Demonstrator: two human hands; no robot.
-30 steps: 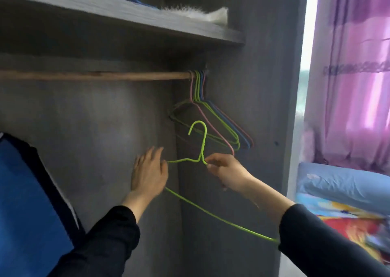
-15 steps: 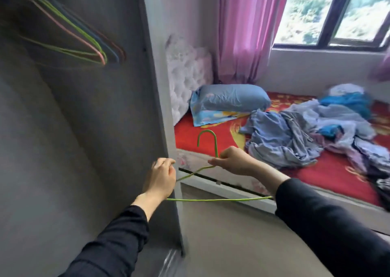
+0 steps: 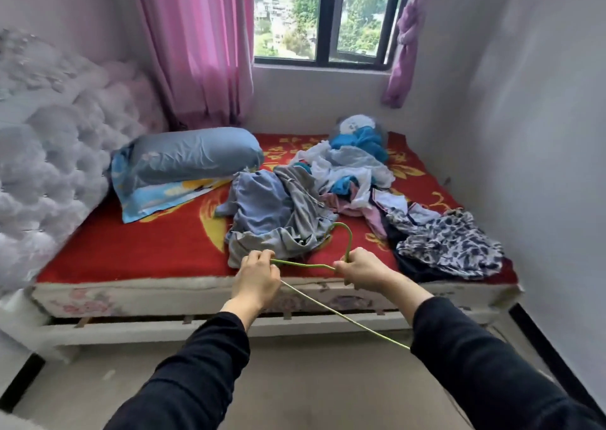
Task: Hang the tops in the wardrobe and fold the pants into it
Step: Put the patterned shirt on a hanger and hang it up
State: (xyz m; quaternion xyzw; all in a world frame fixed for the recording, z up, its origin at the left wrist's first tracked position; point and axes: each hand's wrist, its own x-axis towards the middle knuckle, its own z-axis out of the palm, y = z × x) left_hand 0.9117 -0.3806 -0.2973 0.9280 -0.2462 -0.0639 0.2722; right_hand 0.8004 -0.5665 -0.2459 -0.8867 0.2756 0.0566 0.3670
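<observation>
A thin green wire hanger point(image 3: 308, 265) is held in front of the bed edge. My left hand point(image 3: 257, 278) grips its left shoulder and my right hand point(image 3: 362, 270) grips it at the base of the hook, which curves up over the clothes. A heap of clothes lies on the red bedspread point(image 3: 131, 249): a grey-blue garment point(image 3: 262, 213) nearest my hands, white and blue pieces point(image 3: 351, 164) behind it, and a dark floral-print piece point(image 3: 449, 242) at the right. The wardrobe is out of view.
A blue pillow point(image 3: 193, 157) lies at the head of the bed by the tufted white headboard point(image 3: 49, 154). Pink curtains point(image 3: 196, 45) flank a window point(image 3: 321, 16). A wall point(image 3: 541, 134) runs along the right. Bare floor point(image 3: 295, 380) lies between me and the bed.
The view has swung right from the wardrobe interior to the bed. Both hands carried the green hanger away from the rail and now hold it over the bed edge.
</observation>
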